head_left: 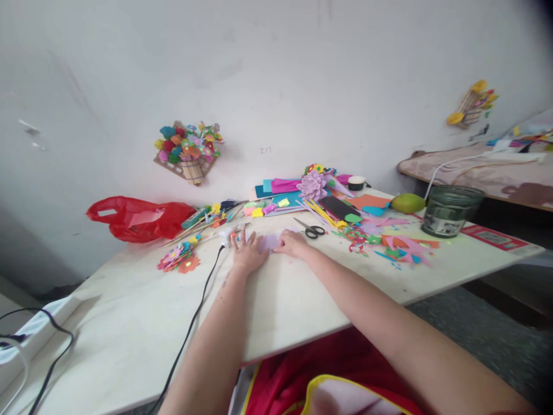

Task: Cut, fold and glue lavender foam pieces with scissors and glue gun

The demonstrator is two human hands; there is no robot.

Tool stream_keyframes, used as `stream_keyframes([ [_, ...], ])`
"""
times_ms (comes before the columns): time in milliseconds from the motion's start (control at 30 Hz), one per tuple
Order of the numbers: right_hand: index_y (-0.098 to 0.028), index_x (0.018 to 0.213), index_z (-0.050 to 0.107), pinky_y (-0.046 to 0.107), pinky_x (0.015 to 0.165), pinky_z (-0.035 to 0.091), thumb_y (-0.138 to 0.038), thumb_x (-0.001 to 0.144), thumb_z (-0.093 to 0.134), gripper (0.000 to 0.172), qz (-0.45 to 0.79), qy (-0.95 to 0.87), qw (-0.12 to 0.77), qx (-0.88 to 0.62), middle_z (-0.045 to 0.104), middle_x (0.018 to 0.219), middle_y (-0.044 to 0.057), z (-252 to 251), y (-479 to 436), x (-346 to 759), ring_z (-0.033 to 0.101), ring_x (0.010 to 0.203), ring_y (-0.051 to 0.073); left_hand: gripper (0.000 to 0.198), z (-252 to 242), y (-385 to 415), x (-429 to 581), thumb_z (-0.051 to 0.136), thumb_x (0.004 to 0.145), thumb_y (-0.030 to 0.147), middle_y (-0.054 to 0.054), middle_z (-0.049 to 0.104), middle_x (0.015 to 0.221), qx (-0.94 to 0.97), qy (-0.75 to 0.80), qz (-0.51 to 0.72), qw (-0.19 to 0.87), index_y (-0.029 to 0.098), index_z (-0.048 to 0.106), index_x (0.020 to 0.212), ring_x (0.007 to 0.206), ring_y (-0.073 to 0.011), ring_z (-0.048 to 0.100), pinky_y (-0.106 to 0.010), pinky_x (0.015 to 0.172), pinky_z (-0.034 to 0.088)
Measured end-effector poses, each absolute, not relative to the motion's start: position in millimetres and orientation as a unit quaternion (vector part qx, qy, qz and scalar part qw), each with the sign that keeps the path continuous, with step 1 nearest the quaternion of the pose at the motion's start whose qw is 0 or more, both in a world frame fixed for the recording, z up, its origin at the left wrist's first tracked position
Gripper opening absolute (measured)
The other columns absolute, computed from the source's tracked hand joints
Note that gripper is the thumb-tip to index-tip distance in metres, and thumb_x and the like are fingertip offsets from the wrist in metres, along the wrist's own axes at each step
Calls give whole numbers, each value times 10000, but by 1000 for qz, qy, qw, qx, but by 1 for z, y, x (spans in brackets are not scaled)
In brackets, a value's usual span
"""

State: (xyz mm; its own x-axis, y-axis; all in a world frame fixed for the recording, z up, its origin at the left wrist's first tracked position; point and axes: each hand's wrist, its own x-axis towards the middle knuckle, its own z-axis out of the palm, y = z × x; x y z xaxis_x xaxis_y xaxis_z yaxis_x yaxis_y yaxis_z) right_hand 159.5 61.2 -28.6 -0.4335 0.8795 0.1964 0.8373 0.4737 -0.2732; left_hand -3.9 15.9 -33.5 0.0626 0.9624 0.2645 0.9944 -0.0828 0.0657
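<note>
A pale lavender sheet (269, 241), foam or paper, lies flat on the table between my two hands. Spread fingers of my left hand (249, 253) press down on the table, with the thumb side against the sheet's left part. My right hand (292, 244) is closed, its curled fingers gripping the sheet at its right side. Close by on the left, partly behind my left fingers, is a white glue gun (226, 236) with a black cord. Black-handled scissors (313, 231) rest just beyond my right hand.
Foam flowers (179, 256) and a red plastic bag (142, 219) are on the left. Colourful foam scraps (404, 248), a yellow-green fruit (408, 203) and a dark glass jar (449, 210) occupy the right. A black cord (196, 317) crosses the table; a power strip (38, 334) sits at left.
</note>
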Motion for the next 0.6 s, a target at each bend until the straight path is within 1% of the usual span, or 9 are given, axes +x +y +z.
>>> stream_keyframes([
  [100, -200, 688, 655, 256, 668, 387, -539, 678, 592, 345, 59, -844, 158, -510, 621, 961, 80, -29, 61, 159, 580, 839, 196, 554, -34, 16, -1, 397, 768, 517, -50, 354, 1388, -721, -680, -113, 73, 274, 444, 1264, 1334, -304, -56, -559, 972, -200],
  [200, -196, 667, 654, 266, 689, 393, -563, 668, 588, 374, 54, -840, 164, -515, 622, 960, 88, -29, 60, 158, 576, 859, 209, 558, -35, 18, 0, 392, 762, 519, -44, 354, 1389, -706, -699, -103, 56, 293, 434, 1271, 1335, -298, -53, -553, 966, -213],
  [367, -201, 657, 651, 290, 714, 402, -577, 671, 573, 385, 54, -839, 158, -518, 614, 971, 88, -27, 58, 156, 578, 870, 221, 591, -36, 19, -1, 375, 760, 537, -57, 343, 1395, -696, -710, -95, 46, 275, 416, 1288, 1331, -319, -49, -572, 963, -197],
  [500, -195, 676, 656, 297, 734, 398, -586, 674, 562, 402, 51, -836, 144, -527, 606, 1002, 99, -25, 56, 155, 572, 888, 226, 582, -35, 16, -1, 353, 769, 535, -43, 329, 1403, -704, -702, -81, 73, 285, 410, 1291, 1331, -309, -65, -567, 968, -193],
  [600, -188, 710, 664, 301, 745, 397, -582, 689, 545, 412, 43, -837, 129, -530, 599, 1027, 105, -24, 55, 155, 564, 903, 225, 584, -34, 14, 0, 302, 784, 545, -29, 313, 1412, -705, -703, -60, 79, 285, 402, 1297, 1333, -306, -57, -571, 970, -186],
])
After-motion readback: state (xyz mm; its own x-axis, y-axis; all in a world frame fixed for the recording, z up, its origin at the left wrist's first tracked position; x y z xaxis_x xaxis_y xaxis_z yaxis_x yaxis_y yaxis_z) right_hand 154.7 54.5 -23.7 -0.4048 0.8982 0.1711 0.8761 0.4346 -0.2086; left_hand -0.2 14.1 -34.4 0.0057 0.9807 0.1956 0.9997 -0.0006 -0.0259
